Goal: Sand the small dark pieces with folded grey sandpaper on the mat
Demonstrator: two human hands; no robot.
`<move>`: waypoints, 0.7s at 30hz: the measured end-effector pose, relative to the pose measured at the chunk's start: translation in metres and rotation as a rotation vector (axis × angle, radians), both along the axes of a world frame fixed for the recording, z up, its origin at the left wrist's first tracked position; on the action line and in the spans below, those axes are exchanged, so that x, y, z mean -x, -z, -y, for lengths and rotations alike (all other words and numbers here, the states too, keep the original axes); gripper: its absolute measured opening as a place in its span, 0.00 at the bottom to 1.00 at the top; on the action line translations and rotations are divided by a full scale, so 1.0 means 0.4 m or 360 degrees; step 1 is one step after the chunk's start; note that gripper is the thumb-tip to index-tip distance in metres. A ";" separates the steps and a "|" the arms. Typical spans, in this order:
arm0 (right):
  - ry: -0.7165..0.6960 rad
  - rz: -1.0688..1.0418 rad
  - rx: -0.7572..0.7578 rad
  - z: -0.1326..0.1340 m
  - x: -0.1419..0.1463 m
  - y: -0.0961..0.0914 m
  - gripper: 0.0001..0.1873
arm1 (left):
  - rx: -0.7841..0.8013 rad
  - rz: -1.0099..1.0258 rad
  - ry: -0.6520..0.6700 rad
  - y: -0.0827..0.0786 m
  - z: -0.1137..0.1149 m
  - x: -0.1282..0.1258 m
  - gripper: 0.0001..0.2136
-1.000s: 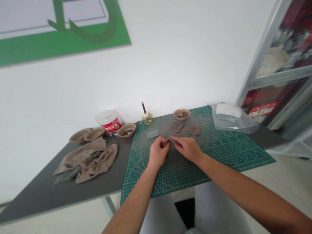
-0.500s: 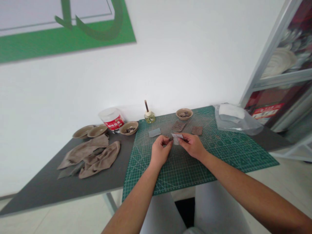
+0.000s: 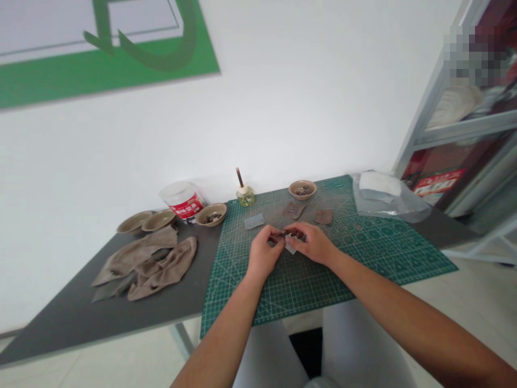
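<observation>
My left hand [image 3: 265, 251] pinches a small dark piece [image 3: 282, 234] between thumb and fingertips, just above the green cutting mat [image 3: 242, 291]. The piece is too small to make out fully. My right hand [image 3: 315, 243] meets it from the other side, its fingers closed on a folded whitish sheet [image 3: 290, 247] that looks like paper or sandpaper. The sheet's lower part hangs below the fingertips, and the fingers hide the rest. Beyond the hands lie a pale grey-blue sheet [image 3: 253, 221] and two brown square pieces, one [image 3: 293, 209] behind the other [image 3: 323, 216].
A bowl of small dark bits [image 3: 302, 189] stands on the mat's far side, near a glass bottle with sticks [image 3: 245, 195]. To the left are another bowl [image 3: 212, 214], a white-and-red tub [image 3: 183, 202] and crumpled brown cloth [image 3: 161, 269]. A plastic bag [image 3: 388, 194] lies right.
The whitish sheet has swung from above the fingertips to below them. My right hand has come closer to my left, and their fingertips now meet around the dark piece.
</observation>
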State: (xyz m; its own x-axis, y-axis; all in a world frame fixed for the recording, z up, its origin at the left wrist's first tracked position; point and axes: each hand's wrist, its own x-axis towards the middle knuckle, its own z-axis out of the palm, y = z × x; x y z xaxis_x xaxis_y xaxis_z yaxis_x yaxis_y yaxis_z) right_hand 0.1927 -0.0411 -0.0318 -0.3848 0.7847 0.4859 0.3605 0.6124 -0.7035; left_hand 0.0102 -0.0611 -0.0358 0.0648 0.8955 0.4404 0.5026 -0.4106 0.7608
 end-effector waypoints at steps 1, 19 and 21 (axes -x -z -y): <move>-0.0042 -0.0014 0.0058 0.000 0.000 0.000 0.12 | 0.0006 -0.0046 0.0017 0.000 0.000 0.001 0.03; 0.0173 0.0547 -0.0221 0.009 -0.002 0.021 0.04 | 0.0024 -0.1116 0.0009 -0.023 0.062 -0.024 0.11; 0.0178 0.0599 -0.0247 0.009 -0.003 0.023 0.04 | 0.0013 -0.1136 -0.0013 -0.019 0.070 -0.022 0.13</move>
State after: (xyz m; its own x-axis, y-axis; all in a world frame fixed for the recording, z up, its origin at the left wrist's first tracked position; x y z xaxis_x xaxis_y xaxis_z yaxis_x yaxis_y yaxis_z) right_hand 0.1940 -0.0447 -0.0411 -0.4747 0.7604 0.4433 0.6449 0.6432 -0.4128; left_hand 0.0190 -0.0893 -0.0282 0.3281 0.9002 0.2862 0.8822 -0.4004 0.2479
